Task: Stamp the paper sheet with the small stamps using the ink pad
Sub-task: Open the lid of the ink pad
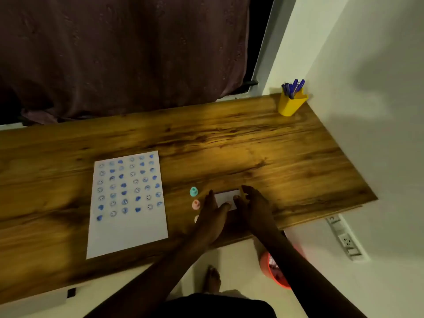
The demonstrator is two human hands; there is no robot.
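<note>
A white paper sheet (128,207) lies on the wooden desk (252,148), its upper part filled with several rows of blue stamped faces and hearts. To its right stand a teal small stamp (193,191) and a pink small stamp (195,204); a third pale stamp (196,218) is mostly hidden by my left hand. Both hands rest on the white ink pad case (226,196), which looks closed. My left hand (212,210) grips its left side and my right hand (250,203) holds its right side.
A yellow cup (290,104) with blue pens stands at the desk's far right corner by the wall. A dark curtain hangs behind the desk. Below the desk are a red bin (273,269), a power strip (344,237) and my foot (212,280).
</note>
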